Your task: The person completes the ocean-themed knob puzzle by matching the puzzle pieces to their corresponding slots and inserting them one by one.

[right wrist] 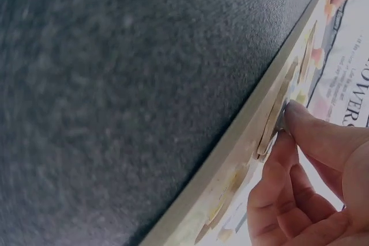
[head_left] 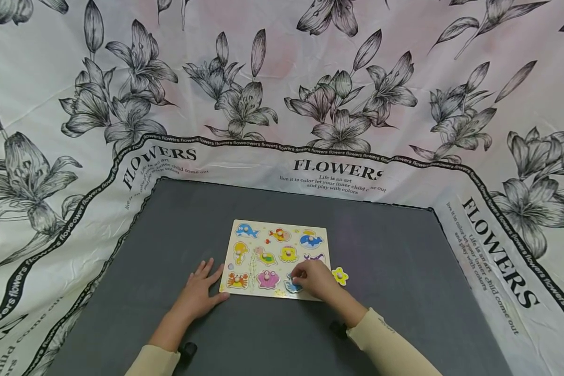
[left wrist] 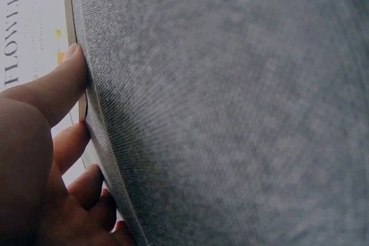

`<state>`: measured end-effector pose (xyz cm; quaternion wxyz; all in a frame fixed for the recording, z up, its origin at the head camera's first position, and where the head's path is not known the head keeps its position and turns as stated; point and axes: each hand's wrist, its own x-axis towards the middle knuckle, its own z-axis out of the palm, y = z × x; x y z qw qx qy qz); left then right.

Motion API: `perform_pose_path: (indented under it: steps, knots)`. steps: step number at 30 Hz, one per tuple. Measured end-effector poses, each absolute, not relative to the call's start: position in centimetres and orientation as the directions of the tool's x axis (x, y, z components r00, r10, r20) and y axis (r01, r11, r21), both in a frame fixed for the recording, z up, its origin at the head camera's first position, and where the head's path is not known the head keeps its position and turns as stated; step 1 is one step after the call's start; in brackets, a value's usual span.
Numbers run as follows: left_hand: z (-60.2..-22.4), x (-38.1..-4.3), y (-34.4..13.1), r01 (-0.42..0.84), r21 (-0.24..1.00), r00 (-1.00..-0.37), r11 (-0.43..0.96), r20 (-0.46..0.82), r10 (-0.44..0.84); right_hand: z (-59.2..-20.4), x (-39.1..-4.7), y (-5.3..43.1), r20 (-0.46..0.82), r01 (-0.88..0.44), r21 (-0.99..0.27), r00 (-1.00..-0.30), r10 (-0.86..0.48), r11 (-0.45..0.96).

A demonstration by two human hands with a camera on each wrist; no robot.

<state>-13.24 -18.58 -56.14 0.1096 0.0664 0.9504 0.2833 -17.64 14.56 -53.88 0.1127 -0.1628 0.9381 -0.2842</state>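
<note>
A wooden peg puzzle board (head_left: 263, 226) with sea-animal pieces lies on the dark table. My right hand (head_left: 314, 278) is over its lower right part, where thumb and index finger pinch the knob of a blue puzzle piece (head_left: 291, 286). In the right wrist view this piece (right wrist: 274, 110) lies nearly flat at the board, its edge slightly raised. My left hand (head_left: 197, 292) rests at the board's lower left corner, fingers spread, thumb and fingertip touching the edge. Just off the board's right side lies a yellow star-shaped piece (head_left: 340, 276).
Other pieces on the board include an orange crab (head_left: 237, 281), a pink crab-like piece (head_left: 268, 280) and a yellow octopus (head_left: 289, 254). A grey cloth-like surface (head_left: 404, 261) covers the table. White flower-printed sheeting (head_left: 244, 167) rises around its back and sides.
</note>
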Motion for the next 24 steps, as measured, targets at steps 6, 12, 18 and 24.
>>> perform_pose_path:
  steps: [6,12,18,24]
  knots:
    - [-56.35,-13.42,-18.65,0.063,0.545,-0.965,0.836,-0.180,0.189,-53.99,-17.77,14.44,-0.104,-0.263,-0.565,-0.918,-0.384,0.782]
    - [-56.42,-13.42,-18.70,0.076,0.523,-0.969,0.849,-0.164,0.188,-54.08,-18.39,14.55,-0.114,-0.277,-0.597,-0.899,-0.422,0.753]
    - [-56.55,-13.51,-18.55,0.069,0.502,-0.970,0.862,-0.169,0.176,-54.11,-18.42,14.77,-0.117,-0.280,-0.614,-0.892,-0.436,0.738]
    - [-56.38,-13.58,-18.68,0.068,0.528,-0.965,0.847,-0.180,0.190,-53.85,-18.05,14.58,-0.094,-0.299,-0.609,-0.893,-0.441,0.735]
